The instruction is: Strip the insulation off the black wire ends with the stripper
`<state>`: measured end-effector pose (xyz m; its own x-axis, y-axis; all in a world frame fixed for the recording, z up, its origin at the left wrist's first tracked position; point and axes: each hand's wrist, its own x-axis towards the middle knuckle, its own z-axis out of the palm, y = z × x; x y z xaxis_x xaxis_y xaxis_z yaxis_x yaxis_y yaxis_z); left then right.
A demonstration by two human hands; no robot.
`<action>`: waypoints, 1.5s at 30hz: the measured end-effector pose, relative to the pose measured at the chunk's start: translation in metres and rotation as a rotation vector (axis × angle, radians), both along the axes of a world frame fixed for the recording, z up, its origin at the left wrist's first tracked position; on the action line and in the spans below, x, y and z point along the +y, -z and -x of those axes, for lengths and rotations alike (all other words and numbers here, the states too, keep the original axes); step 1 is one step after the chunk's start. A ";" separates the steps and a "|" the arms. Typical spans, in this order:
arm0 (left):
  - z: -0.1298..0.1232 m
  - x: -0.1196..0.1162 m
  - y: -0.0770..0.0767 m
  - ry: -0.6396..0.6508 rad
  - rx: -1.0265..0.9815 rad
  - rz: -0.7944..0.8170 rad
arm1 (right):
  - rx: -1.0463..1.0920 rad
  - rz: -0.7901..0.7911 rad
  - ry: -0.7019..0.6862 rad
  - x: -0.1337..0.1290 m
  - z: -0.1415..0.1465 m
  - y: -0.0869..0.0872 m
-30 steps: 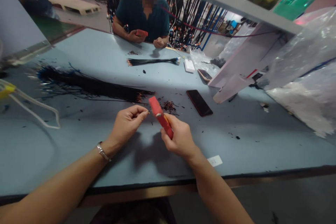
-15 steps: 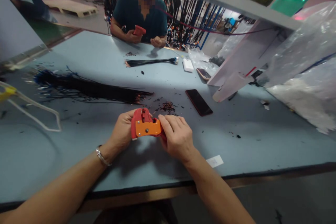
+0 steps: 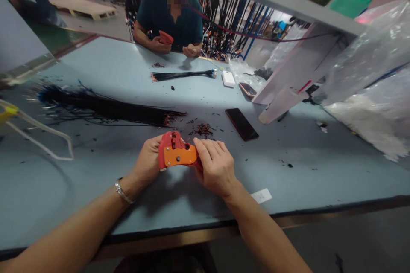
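A red and orange hand tool (image 3: 179, 156) is held above the near part of the table. My right hand (image 3: 216, 164) is wrapped round its handle end. My left hand (image 3: 147, 160) is closed at the tool's red head, its fingertips hidden behind it; whatever else they pinch cannot be made out. Just beyond the tool lies a small pile of dark and copper-coloured scraps (image 3: 203, 129). A thick bundle of black wires (image 3: 112, 108) stretches over the left part of the table, its copper-coloured ends pointing towards the pile.
A dark phone (image 3: 242, 124) lies right of the scraps. Farther back are a smaller wire bundle (image 3: 182, 75), a white box (image 3: 228, 79) and another phone (image 3: 247, 89). Across the table (image 3: 307, 187) a person (image 3: 169, 17) holds a red tool. A shelf post and plastic bags stand right.
The whole view has shifted very slightly. Across the table, the person's red tool has tilted a little. My hands keep the same hold on the tool.
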<state>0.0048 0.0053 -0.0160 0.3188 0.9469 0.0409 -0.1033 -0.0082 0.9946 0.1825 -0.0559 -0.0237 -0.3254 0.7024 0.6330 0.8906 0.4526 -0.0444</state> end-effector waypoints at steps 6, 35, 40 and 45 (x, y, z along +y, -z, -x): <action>0.001 0.002 0.001 0.012 0.020 -0.054 | 0.038 0.008 -0.013 0.000 -0.001 0.000; -0.008 -0.019 -0.032 -0.065 0.322 -0.295 | 1.486 1.081 -0.365 -0.002 0.016 -0.006; -0.008 -0.020 -0.036 -0.107 0.353 -0.320 | 1.465 1.091 -0.355 -0.002 0.017 -0.003; -0.007 -0.019 -0.033 -0.139 0.366 -0.351 | 1.407 1.078 -0.350 -0.002 0.018 -0.001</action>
<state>0.0116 -0.0135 0.0168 0.2441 0.9305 0.2730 0.2757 -0.3365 0.9004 0.1647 -0.0576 -0.0230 -0.2124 0.9717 -0.1030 -0.1890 -0.1442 -0.9713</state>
